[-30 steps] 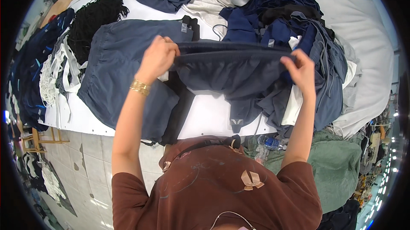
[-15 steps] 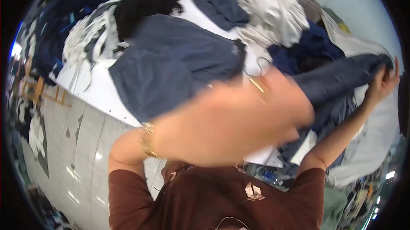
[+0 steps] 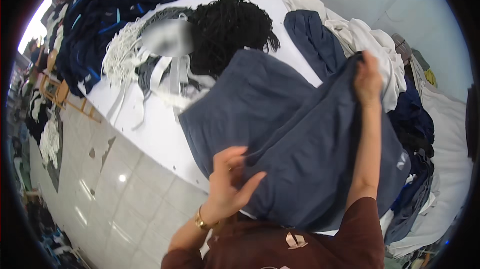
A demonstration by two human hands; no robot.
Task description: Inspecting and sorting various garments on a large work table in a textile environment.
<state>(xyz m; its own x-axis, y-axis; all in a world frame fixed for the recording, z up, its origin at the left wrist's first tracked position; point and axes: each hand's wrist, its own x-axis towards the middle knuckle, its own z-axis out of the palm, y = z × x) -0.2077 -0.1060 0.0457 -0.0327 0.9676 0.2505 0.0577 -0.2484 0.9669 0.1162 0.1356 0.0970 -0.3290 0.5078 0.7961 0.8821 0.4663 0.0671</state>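
From my remote feed, the right hand (image 3: pixel 368 76) seems to have the far edge of the upper dark garment (image 3: pixel 320 154) pinched in its fingers, while the left hand (image 3: pixel 227 189) holds nothing that I can see, thumb spread wide from the fingers. Blur keeps me from telling whether its tips touch the cloth.

I start with the biggest thing, the white table (image 3: pixel 162 136): the cloth lies along its near side, close to the person's body, so a pull toward the body could drag fabric off the edge.

The upper garment slants across the lower dark garment (image 3: pixel 245 99), overlapping its right part. With one hand alone fixing a corner, I judge that it could skew or crease along the diagonal, and friction between the layers could rumple the one beneath.

Next in size, the black cord heap (image 3: pixel 230 34) sits right against the lower garment's far side; a wide sweep could snag loops and carry them along.

Smaller, the white straps (image 3: pixel 165 79) trail just beside the left edge, where they could slip under the fabric and leave a ridge.

Smallest, the pale mark (image 3: pixel 401 160) near the right side could end up hidden if that corner curls.
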